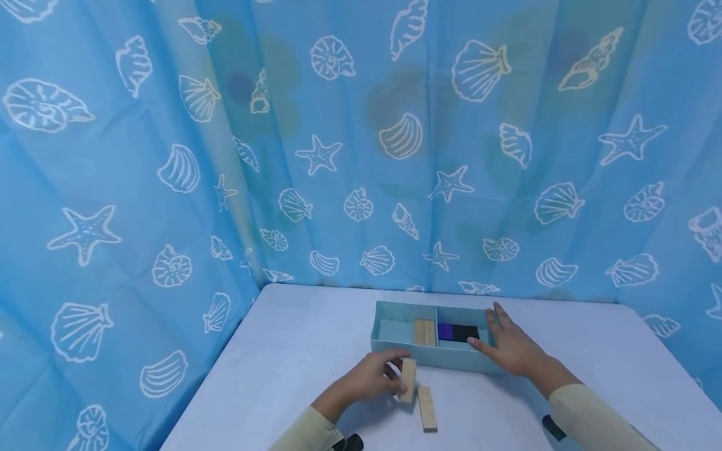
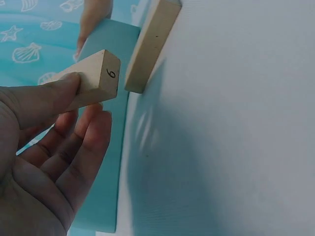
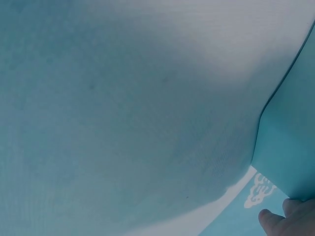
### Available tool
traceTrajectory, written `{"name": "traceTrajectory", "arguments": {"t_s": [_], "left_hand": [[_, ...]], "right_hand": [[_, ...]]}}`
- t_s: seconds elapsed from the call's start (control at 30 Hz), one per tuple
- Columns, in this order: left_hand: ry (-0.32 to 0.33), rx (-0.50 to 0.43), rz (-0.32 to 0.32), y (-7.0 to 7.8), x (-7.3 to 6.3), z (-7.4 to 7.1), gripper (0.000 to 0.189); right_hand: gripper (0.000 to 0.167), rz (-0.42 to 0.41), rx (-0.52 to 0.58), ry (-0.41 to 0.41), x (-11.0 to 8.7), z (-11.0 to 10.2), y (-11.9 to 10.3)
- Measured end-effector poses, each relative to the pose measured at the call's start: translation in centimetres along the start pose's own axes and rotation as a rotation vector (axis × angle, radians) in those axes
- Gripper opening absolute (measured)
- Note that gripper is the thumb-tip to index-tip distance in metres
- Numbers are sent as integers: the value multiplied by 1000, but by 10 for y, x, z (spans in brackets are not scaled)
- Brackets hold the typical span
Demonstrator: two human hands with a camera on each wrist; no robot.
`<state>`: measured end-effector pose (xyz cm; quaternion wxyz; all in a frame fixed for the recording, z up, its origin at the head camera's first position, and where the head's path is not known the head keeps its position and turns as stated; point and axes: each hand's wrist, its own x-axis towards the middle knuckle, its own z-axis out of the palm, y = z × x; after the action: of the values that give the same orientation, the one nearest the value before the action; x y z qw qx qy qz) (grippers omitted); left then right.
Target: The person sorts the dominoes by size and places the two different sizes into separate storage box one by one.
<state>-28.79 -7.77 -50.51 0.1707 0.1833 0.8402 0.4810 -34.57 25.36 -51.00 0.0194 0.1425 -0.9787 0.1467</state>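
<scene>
Between thumb and fingertips, my left hand (image 1: 373, 378) pinches a small wooden block (image 1: 408, 380), lifted just in front of the box. A handwritten digit marks the end of the held block (image 2: 109, 73) in the left wrist view. Another wooden block (image 1: 427, 409) lies on the table to the right of that hand. My right hand (image 1: 516, 352) holds the right end of the pale blue-green box (image 1: 451, 358), thumb over the compartment and fingers toward the far corner. Only a few of its fingertips (image 3: 275, 221) show in the right wrist view.
A divider (image 1: 436, 322) splits the box. Two wooden blocks (image 1: 424, 332) stand against its left side; a purple block (image 1: 445, 331) and a black piece (image 1: 465, 333) lie in the right compartment. Behind the white table (image 1: 293, 351) hangs a blue shell-patterned curtain (image 1: 361, 169).
</scene>
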Motion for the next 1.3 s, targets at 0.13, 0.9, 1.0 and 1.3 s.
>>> {"name": "traceTrajectory", "arguments": {"t_s": [0.13, 0.9, 1.0, 1.3], "left_hand": [[-18, 17, 31, 4, 4, -4, 59], [90, 195, 214, 22, 29, -27, 57], [125, 207, 228, 28, 36, -31, 57], [151, 101, 178, 32, 57, -37, 57]], "right_hand": [[101, 1, 2, 17, -1, -2, -1], [105, 5, 9, 4, -6, -6, 0], [108, 15, 2, 3, -6, -6, 1], [101, 47, -25, 12, -6, -2, 2]]}}
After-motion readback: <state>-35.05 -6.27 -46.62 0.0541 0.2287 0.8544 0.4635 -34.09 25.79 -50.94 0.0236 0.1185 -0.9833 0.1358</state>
